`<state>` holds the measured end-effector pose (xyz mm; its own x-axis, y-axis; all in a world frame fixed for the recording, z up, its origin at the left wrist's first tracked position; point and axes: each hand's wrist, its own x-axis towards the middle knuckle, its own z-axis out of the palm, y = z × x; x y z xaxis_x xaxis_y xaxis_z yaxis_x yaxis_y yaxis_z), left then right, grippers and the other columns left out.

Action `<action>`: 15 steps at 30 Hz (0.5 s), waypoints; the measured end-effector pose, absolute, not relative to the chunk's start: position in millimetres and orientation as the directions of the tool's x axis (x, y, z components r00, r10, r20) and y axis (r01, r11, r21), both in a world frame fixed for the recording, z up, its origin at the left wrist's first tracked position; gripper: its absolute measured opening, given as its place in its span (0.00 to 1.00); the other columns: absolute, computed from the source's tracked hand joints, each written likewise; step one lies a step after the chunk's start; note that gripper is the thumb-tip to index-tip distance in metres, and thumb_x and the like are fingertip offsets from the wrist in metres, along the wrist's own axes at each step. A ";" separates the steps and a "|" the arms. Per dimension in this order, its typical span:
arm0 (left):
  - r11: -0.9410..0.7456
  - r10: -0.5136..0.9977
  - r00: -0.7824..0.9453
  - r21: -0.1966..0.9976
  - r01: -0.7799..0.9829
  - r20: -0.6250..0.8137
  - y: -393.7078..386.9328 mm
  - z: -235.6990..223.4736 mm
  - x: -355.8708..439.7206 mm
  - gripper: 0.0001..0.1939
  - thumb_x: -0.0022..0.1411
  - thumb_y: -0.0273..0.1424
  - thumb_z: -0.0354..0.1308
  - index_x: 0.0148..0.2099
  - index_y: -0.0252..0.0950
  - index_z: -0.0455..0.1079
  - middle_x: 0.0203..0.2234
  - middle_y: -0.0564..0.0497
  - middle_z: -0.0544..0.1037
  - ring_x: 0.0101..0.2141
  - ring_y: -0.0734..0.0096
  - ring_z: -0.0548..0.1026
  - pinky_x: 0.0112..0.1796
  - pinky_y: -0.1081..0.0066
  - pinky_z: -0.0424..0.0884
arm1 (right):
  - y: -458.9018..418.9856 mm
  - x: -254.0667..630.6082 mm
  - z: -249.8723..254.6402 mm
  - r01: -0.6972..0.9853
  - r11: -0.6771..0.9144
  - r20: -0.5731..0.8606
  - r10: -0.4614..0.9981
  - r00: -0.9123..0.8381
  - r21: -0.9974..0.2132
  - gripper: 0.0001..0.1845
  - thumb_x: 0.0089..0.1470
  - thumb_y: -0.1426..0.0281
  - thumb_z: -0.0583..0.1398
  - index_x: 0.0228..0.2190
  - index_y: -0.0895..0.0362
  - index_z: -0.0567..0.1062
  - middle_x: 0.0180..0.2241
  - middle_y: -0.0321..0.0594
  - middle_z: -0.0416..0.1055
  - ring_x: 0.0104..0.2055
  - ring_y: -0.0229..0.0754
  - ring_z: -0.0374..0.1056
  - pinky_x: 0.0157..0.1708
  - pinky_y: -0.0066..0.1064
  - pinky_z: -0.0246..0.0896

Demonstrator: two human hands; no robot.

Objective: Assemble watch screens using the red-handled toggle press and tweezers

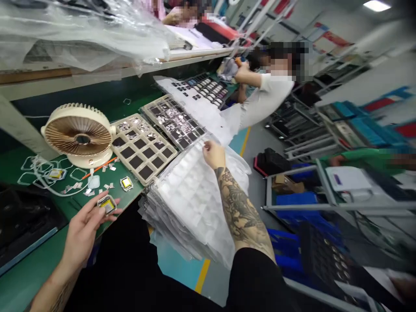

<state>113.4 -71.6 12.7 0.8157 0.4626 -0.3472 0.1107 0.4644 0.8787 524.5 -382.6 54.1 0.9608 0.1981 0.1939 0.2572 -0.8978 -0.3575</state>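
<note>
My left hand [94, 216] holds a small square housing [106, 204] with a yellow-edged inside between thumb and fingers, at the bench edge. A similar yellow-edged housing [126, 183] lies on the green bench just beyond it. My right hand [214, 154] is closed, fingers curled in, over the far end of a stack of white-covered plastic trays [185, 190]. What its fingertips hold, if anything, is hidden. Past that hand sits a dark compartment tray [175, 121] with many small pieces. Beside it is a beige tray [146, 151] with dark square compartments, some filled with small pieces.
A cream fan [81, 134] stands on the bench, its cable looping among thin square frames [30, 175] and scattered pale tabs [71, 187]. An orange stick [99, 167] lies by its base. A co-worker in white [266, 95] works further along. Metal carts [299, 208] stand to the right.
</note>
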 end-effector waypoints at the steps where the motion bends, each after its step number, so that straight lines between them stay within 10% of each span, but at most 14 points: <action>1: 0.521 0.448 0.817 0.848 0.091 -0.363 -72.3 16.3 114.4 0.35 0.71 0.42 0.70 0.73 0.33 0.70 0.56 0.34 0.86 0.50 0.47 0.88 0.47 0.59 0.84 | -380.1 536.3 48.3 0.226 -0.912 0.163 0.179 0.970 -0.342 0.17 0.56 0.75 0.63 0.47 0.64 0.83 0.40 0.53 0.84 0.40 0.48 0.77 0.51 0.40 0.69; 8: 0.605 0.487 0.789 0.796 0.003 -0.374 -68.2 24.4 119.4 0.32 0.69 0.42 0.71 0.68 0.32 0.73 0.52 0.34 0.87 0.46 0.47 0.90 0.44 0.61 0.84 | -368.7 560.0 20.5 0.206 -0.950 0.095 0.189 0.977 -0.236 0.17 0.54 0.76 0.67 0.46 0.69 0.85 0.36 0.62 0.82 0.36 0.48 0.76 0.45 0.44 0.59; 15: 0.495 0.563 0.779 0.868 -0.049 -0.277 -62.9 14.0 102.3 0.21 0.69 0.44 0.72 0.54 0.37 0.72 0.44 0.45 0.85 0.41 0.54 0.90 0.40 0.64 0.85 | -380.5 536.1 41.7 0.237 -0.904 0.353 0.104 0.930 -0.356 0.28 0.43 0.87 0.71 0.49 0.63 0.86 0.30 0.44 0.81 0.30 0.42 0.74 0.46 0.45 0.63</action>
<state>102.3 -62.9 14.0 0.7789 0.5626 -0.2772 -0.0487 0.4949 0.8676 536.1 -380.5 41.7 0.9296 0.1042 0.3534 0.2365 -0.9042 -0.3557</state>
